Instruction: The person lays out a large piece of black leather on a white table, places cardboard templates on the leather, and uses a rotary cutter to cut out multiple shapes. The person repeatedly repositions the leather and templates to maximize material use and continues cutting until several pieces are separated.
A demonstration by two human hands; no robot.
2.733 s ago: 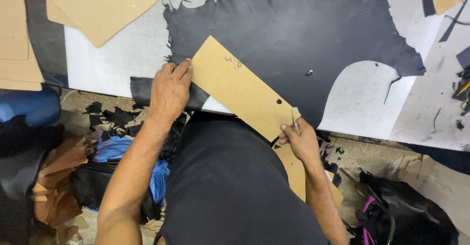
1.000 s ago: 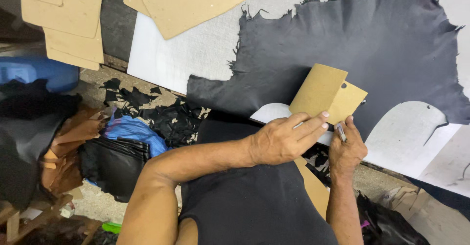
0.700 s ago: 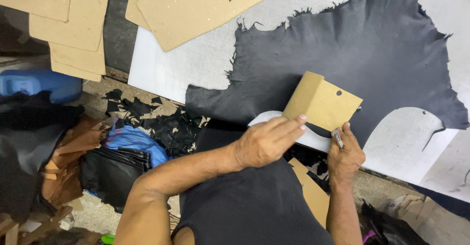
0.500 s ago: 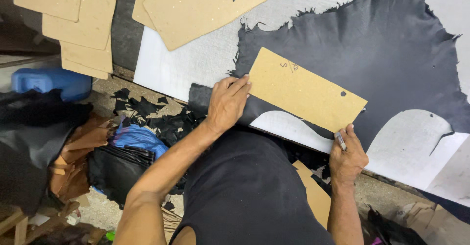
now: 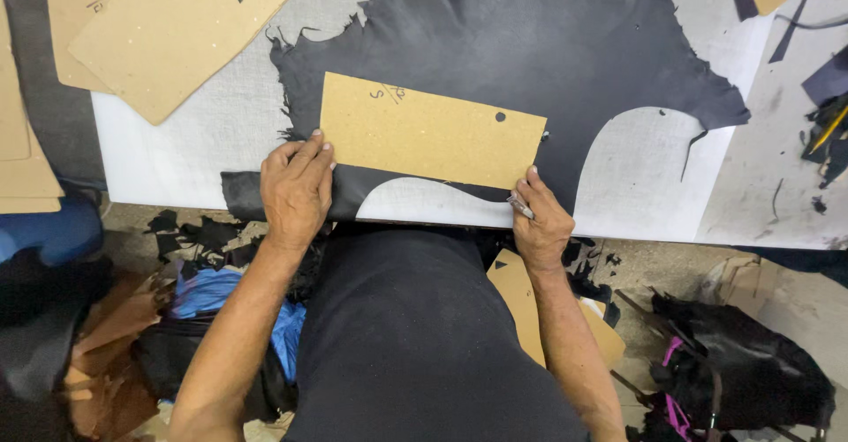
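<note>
A long tan cardboard pattern (image 5: 430, 130) lies flat on a black leather hide (image 5: 512, 45) spread over the white cutting table (image 5: 177, 155). My left hand (image 5: 296, 188) rests at the pattern's lower left corner, fingers pressed on the card's edge and the leather. At the lower right corner my right hand (image 5: 541, 221) touches the card's edge while gripping a small silver pen (image 5: 519, 206). Curved pieces have been cut out of the hide's near edge.
More cardboard patterns (image 5: 181, 27) lie stacked at the far left of the table. Black leather scraps (image 5: 826, 80) sit at the right. Below the table edge are leather offcuts, a blue bag (image 5: 212, 296), brown pieces and another card pattern (image 5: 521, 305).
The pattern was turned and swung around, then laid flat on the hide. My left hand moved from its middle to the left corner; my right hand kept the pen and now steadies the right corner.
</note>
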